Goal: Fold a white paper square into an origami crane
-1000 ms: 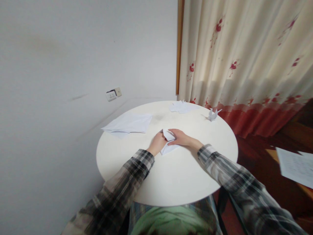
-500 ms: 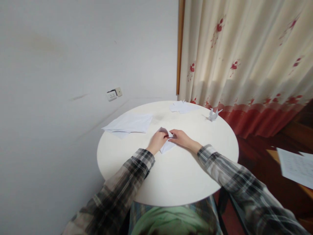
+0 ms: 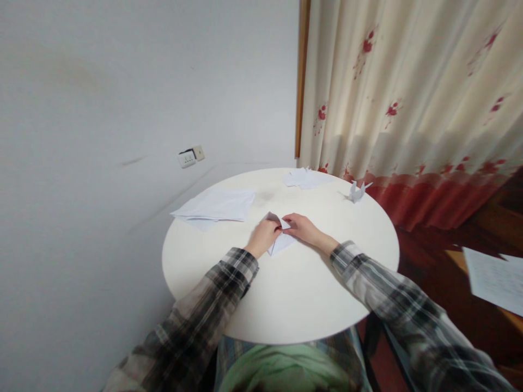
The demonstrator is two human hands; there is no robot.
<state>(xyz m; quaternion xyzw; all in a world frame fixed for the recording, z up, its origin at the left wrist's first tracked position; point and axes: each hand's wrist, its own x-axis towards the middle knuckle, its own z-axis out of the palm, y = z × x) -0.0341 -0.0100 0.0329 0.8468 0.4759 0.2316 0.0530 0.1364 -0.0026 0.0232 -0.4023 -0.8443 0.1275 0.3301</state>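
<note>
A folded piece of white paper (image 3: pixel 281 244) lies near the middle of the round white table (image 3: pixel 294 305), with one flap raised between my hands. My left hand (image 3: pixel 265 234) is closed on the paper's left side, its fingers curled at the raised flap. From the right, my right hand (image 3: pixel 301 227) pinches the flap's other edge between thumb and fingers. The fingertips of both hands are close together and partly cover the folds. The near corner of the paper rests on the tabletop.
A stack of white paper sheets (image 3: pixel 216 204) lies at the table's left. Folded paper pieces (image 3: pixel 303 177) sit at the back edge, and a paper crane (image 3: pixel 356 191) stands at the back right. Beyond are a wall socket (image 3: pixel 187 158), a curtain (image 3: pixel 392 98) and written sheets (image 3: pixel 492 277).
My hands have shifted only slightly on the folded paper, and the flap between them sits a little differently. Everything else on the table stays in place.
</note>
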